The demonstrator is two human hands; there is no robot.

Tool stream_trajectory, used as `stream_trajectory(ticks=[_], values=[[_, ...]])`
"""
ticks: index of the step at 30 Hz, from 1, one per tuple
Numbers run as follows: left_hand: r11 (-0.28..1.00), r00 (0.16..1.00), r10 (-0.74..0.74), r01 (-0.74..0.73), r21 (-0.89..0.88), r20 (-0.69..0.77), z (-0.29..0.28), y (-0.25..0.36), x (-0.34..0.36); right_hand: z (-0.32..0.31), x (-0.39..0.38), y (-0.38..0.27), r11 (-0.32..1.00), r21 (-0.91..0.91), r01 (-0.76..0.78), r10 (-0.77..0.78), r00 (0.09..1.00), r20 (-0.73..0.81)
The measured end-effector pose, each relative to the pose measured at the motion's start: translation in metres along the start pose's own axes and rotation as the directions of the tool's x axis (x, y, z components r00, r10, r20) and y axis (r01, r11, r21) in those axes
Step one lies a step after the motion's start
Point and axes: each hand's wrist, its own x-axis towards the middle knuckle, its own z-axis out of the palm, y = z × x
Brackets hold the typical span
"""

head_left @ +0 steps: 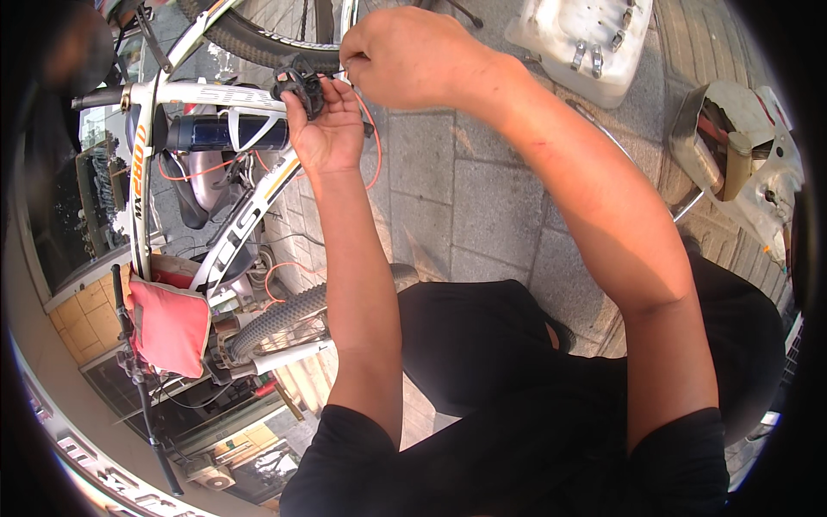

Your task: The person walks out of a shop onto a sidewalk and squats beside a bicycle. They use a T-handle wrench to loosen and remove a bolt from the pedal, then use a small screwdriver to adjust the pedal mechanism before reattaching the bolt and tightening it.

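Observation:
My left hand grips a black mechanical part beside the bicycle's white frame, its palm turned up and fingers curled. My right hand is closed just to the right of that part, fingertips pinched at something small and thin that I cannot make out. A dark blue bottle sits in a white cage on the frame below the top tube. Behind my hands is the rear tyre. An orange cord loops down near my left wrist.
Paving lies below. A red bag hangs near the handlebar and front tyre. A white plastic container with metal pieces is at top right; a metal bin holding items stands at right, beside a metal rod. A glazed shopfront is at left.

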Motion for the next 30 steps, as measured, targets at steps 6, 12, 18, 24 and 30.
stream_trajectory(ticks=[6, 12, 18, 24, 30], values=[[1.000, 1.000, -0.002, 0.001, 0.024, 0.020, -0.003, 0.000, 0.000, 0.009, 0.005, 0.004, 1.000, 0.006, -0.019, 0.019, 1.000, -0.022], [1.000, 1.000, -0.009, 0.009, 0.011, 0.012, -0.004, 0.001, 0.002, 0.001, 0.003, 0.000, 0.999, -0.003, -0.053, 0.053, 0.998, 0.019], [1.000, 1.000, -0.007, 0.007, 0.029, 0.015, -0.004, 0.002, 0.001, 0.009, 0.001, 0.001, 0.998, 0.041, -0.046, 0.048, 0.998, -0.037], [1.000, 1.000, -0.009, 0.009, 0.020, 0.011, -0.002, 0.001, 0.001, 0.013, 0.001, 0.002, 0.998, 0.042, -0.052, 0.054, 0.997, -0.048], [1.000, 1.000, -0.005, 0.005, 0.007, 0.020, -0.004, 0.004, 0.002, -0.012, -0.009, -0.009, 0.997, 0.038, -0.073, 0.072, 0.997, 0.032]])
